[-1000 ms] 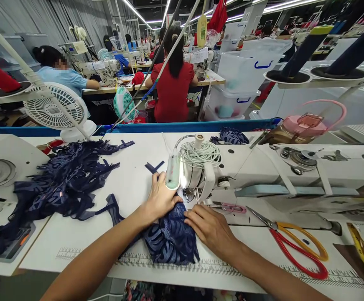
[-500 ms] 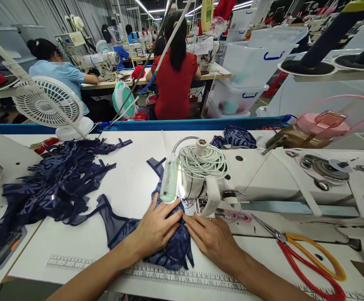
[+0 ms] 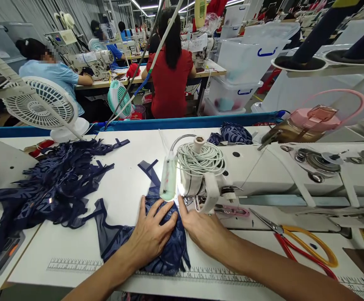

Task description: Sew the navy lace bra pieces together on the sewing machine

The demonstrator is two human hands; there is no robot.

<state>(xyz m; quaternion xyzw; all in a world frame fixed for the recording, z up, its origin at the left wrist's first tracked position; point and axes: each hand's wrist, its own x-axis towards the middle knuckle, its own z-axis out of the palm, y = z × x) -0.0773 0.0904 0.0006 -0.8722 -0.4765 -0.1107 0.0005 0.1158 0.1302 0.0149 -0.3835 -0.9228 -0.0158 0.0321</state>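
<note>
So we've got our left hand [image 3: 150, 237] flat on the navy fabric [image 3: 173, 251], fingers spread, right by the sewing machine [image 3: 253, 177] on the bench [image 3: 65, 242]. Our right hand's [image 3: 204, 232] index finger is out straight, others curled; can't tell if they're gripping anything.

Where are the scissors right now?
In the head view, the scissors lie at lower right, beyond the right forearm, their blades pointing toward the small pink tool near the right hand.

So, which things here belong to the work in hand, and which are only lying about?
Work in hand:
navy patterned fabric under the left hand, beside the right hand
sewing machine

Apparently just lying about:
orange-and-red scissors
pink-lidded bottle
</note>
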